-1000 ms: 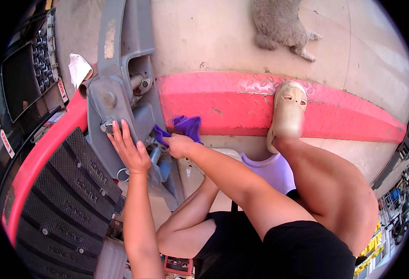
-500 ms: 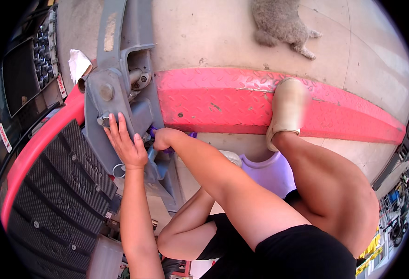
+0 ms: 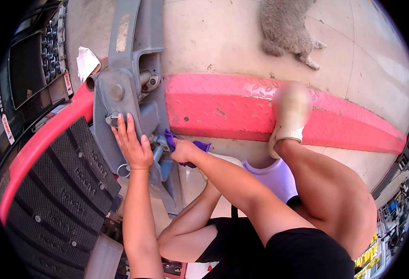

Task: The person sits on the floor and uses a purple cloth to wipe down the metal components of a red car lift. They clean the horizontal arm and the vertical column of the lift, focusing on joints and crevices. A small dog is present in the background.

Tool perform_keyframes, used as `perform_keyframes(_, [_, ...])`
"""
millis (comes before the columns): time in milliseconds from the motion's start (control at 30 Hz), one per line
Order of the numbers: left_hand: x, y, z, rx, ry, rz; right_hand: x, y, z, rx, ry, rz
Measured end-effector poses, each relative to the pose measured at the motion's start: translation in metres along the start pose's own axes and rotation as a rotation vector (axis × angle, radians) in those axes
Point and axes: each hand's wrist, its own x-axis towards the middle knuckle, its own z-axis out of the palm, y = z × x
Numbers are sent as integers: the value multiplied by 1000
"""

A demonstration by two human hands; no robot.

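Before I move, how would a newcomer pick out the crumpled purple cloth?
Find the long red beam with raised tread. By its left end stands a bulky grey metal bracket; just right of this, the bare right hand grips the cloth. Its deep purple sets it apart from the smooth, pale-lavender object nearby.

Bright; faint glare on red beam [image 3: 237,102]; edges bowed, black fisheye corners; shoe [image 3: 290,116] toe blurred.

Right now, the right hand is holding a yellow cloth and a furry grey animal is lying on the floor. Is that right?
Not quite: the cloth is purple, not yellow, as the head view shows. The right hand is holding it, and a furry grey animal is lying on the floor.
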Motion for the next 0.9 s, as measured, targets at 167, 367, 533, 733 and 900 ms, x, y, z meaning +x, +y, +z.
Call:
perform_keyframes(167, [-2,1,0,4,-14,-15,-25,-14,-29,15,98,-32])
perform_keyframes(367, [-2,-1,-3,2,-18,-18,-2,-1,-18,86,244,-181])
perform_keyframes(533, [1,4,-3,-5,-39,-8,29,-12,-13,12,-11,-237])
perform_keyframes(733, [0,3,-3,-12,-50,-17,23,-1,-17,-68,-102,-196])
perform_keyframes(900, [-1,1,-5,-7,-26,-24,1,43,-24,-164,-34,-303])
